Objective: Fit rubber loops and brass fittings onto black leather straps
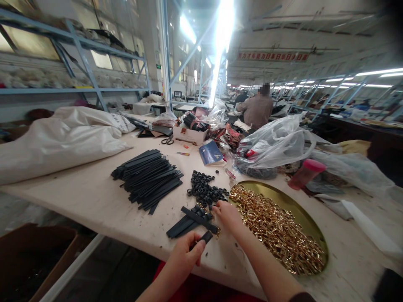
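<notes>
My left hand [185, 253] is closed, pinching the end of a short black strap [205, 238] near the table's front edge. My right hand [227, 213] reaches forward, fingers curled down at the near edge of a heap of small black rings [206, 189]; what it grips, if anything, is hidden. Between the hands lie a few finished black straps [189, 221] with gold buckles. A round gold tray [294, 204] full of gold buckles [277, 228] sits just right of my right hand.
A big pile of black straps [147, 177] lies left of the rings. A large white sack [56, 138] fills the table's left. Clear plastic bags [273, 144], a pink-capped bottle [305, 173], a blue booklet [210, 153], scissors [167, 141] and a box [192, 133] lie behind. A person [256, 109] sits far back.
</notes>
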Motion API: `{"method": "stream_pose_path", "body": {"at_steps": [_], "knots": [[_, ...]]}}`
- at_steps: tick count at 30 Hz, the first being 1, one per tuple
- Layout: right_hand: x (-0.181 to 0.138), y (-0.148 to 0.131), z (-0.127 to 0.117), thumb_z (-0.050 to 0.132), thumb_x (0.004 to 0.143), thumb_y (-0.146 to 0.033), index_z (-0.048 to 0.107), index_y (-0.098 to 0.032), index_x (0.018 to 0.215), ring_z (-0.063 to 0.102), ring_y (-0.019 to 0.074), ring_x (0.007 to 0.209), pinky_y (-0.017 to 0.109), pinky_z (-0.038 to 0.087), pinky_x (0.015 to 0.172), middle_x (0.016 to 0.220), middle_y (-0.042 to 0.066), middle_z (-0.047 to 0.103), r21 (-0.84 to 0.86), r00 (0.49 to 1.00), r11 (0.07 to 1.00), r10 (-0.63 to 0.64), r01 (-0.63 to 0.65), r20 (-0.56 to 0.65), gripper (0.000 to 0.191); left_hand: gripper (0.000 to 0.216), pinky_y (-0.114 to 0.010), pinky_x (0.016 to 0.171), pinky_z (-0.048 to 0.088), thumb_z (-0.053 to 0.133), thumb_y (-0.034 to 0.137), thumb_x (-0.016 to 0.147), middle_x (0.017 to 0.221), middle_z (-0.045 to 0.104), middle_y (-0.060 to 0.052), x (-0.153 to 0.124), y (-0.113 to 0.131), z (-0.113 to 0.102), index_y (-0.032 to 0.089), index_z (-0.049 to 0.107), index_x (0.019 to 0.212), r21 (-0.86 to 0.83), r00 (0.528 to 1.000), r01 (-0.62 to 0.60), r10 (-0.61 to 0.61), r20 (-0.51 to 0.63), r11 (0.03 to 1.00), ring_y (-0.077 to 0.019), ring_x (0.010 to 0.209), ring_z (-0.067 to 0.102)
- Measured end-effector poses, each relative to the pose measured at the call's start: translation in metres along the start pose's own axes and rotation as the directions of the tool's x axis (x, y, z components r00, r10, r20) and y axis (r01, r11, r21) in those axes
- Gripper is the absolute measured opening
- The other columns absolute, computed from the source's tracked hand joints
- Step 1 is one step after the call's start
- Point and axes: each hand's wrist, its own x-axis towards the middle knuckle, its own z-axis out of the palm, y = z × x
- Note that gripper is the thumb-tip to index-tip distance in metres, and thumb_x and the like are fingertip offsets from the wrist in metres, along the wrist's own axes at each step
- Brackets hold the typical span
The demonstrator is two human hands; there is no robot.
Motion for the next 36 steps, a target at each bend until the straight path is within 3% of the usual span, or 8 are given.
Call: {"method": "stream_pose_path", "body": {"at_steps": [6,16,25,28,30,32,34,36], "knots": [[-0.001,-0.009,0.005,0.042,0.083,-0.02,0.056,-0.017,0.084,0.058,0.0153,0.078,0.024,0.033,0.064,0.085,0.006,0.062,0.035,1.0,0.999,-0.003,0.004,-0.014,0.015,0.02,-0.021,0.049,0.031,0.044,0.036,0.078,0.047,0.043,0.007,0.002,-0.006,-0.008,0.018,0.047,0.071,-0.037,1.0,0.013,-0.014,-0.017,0.999,-0.0089,0.045,0.038],[0.018,-0.019,0.002,0.044,0.082,-0.024,0.059,-0.018,0.075,0.056,0.0155,0.073,0.026,0.033,0.063,0.083,0.006,0.059,0.104,1.0,0.995,0.004,-0.007,0.03,0.017,0.02,-0.021,0.05,0.031,0.043,0.036,0.079,0.048,0.045,0.007,0.021,-0.01,-0.01,0.018,0.048,0.074,-0.039,1.0,0.026,-0.026,0.003,0.999,-0.0091,0.046,0.039],[0.0,-0.017,-0.019,0.049,0.076,-0.019,0.055,-0.016,0.071,0.054,0.0162,0.075,0.028,0.038,0.067,0.079,0.005,0.058,0.436,0.996,0.9,-0.02,-0.018,0.082,0.009,0.022,-0.023,0.053,0.033,0.044,0.038,0.079,0.048,0.045,0.006,0.02,-0.007,-0.013,0.017,0.049,0.073,-0.015,0.998,-0.004,0.003,-0.065,1.0,-0.011,0.049,0.043],[-0.037,-0.023,-0.03,0.046,0.081,-0.035,0.053,-0.017,0.076,0.053,0.0127,0.064,0.025,0.041,0.061,0.069,0.0,0.056,0.729,0.978,0.68,-0.086,-0.083,0.191,0.02,0.023,-0.022,0.052,0.033,0.044,0.038,0.08,0.049,0.045,0.006,0.018,0.002,-0.01,0.017,0.049,0.071,-0.039,0.99,-0.064,0.058,-0.129,0.997,-0.0105,0.05,0.043],[-0.063,-0.029,-0.034,0.054,0.076,-0.04,0.052,-0.017,0.075,0.05,0.0111,0.061,0.025,0.041,0.06,0.066,-0.001,0.054,0.935,0.957,0.261,-0.096,-0.241,0.274,0.023,0.024,-0.021,0.051,0.033,0.044,0.038,0.08,0.05,0.045,0.006,0.015,0.009,-0.005,0.017,0.05,0.07,-0.042,0.99,-0.076,0.07,-0.12,0.996,-0.0098,0.049,0.042],[-0.083,-0.034,-0.035,0.065,0.068,-0.039,0.053,-0.017,0.072,0.047,0.0098,0.058,0.025,0.04,0.06,0.063,-0.002,0.052,0.937,0.942,-0.106,-0.076,-0.333,0.326,0.025,0.023,-0.02,0.05,0.032,0.043,0.036,0.08,0.05,0.044,0.006,0.011,0.013,0.001,0.017,0.051,0.069,-0.027,0.995,-0.069,0.067,-0.071,0.997,-0.0092,0.049,0.041],[-0.096,-0.036,-0.033,0.069,0.065,-0.037,0.055,-0.017,0.07,0.046,0.0089,0.057,0.024,0.038,0.059,0.061,-0.003,0.051,0.927,0.946,-0.19,-0.029,-0.322,0.323,0.025,0.024,-0.02,0.048,0.03,0.043,0.034,0.08,0.05,0.043,0.006,0.007,0.015,0.005,0.016,0.052,0.067,0.014,0.997,-0.077,0.077,-0.004,0.997,-0.0088,0.048,0.04],[-0.103,-0.035,-0.032,0.07,0.064,-0.036,0.057,-0.018,0.075,0.047,0.0092,0.057,0.025,0.038,0.059,0.062,-0.004,0.053,0.951,0.96,-0.142,0.02,-0.273,0.279,0.024,0.025,-0.02,0.047,0.029,0.043,0.034,0.08,0.049,0.042,0.006,0.002,0.013,0.008,0.016,0.052,0.065,0.065,0.995,-0.089,0.086,0.047,0.994,-0.0085,0.047,0.039]]}}
